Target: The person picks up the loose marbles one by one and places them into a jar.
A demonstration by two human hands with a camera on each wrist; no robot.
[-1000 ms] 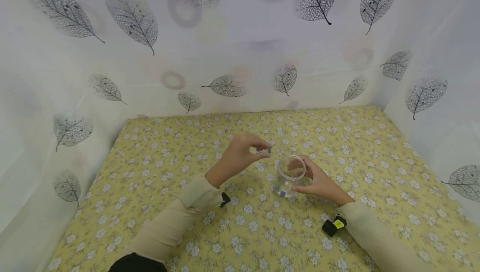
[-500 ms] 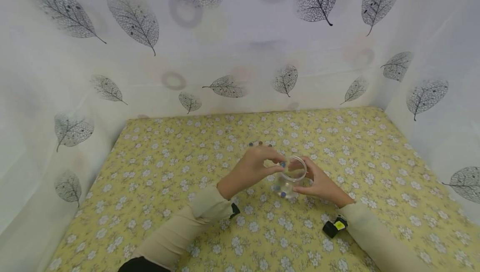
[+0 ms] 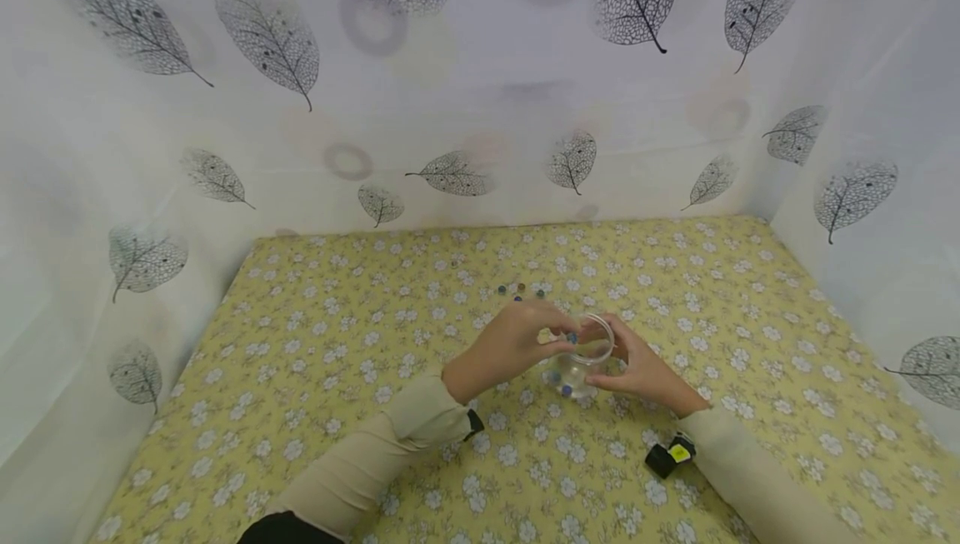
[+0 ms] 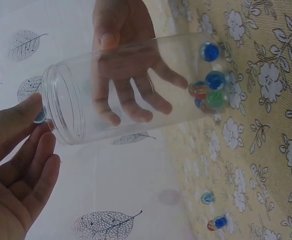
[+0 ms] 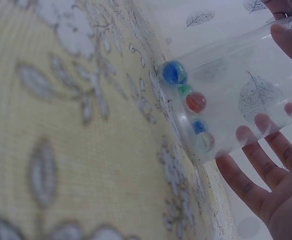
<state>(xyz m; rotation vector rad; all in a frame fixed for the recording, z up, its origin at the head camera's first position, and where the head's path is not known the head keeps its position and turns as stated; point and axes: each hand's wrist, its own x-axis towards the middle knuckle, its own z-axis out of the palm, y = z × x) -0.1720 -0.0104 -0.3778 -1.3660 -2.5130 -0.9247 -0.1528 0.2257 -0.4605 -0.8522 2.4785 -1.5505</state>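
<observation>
A clear jar (image 3: 591, 357) stands upright on the flowered cloth, its mouth uncovered. My right hand (image 3: 641, 367) holds it round the side, thumb on the near side and fingers behind. Several glass marbles (image 4: 215, 80), blue, green and red-orange, lie on the jar's bottom. At the rim, my left hand (image 3: 513, 340) pinches a blue marble (image 3: 572, 337) between thumb and index finger. In the left wrist view this marble (image 4: 39, 117) is partly covered by the fingers, just at the mouth.
Several loose marbles (image 3: 521, 287) lie on the yellow flowered tablecloth (image 3: 360, 311) beyond my left hand. A pale curtain with leaf prints (image 3: 480, 111) closes off the back and both sides of the table.
My left hand has moved right and toward me with the blue marble, from near the loose marbles to the jar's mouth, uncovering them. The right hand and jar have stayed in place.
</observation>
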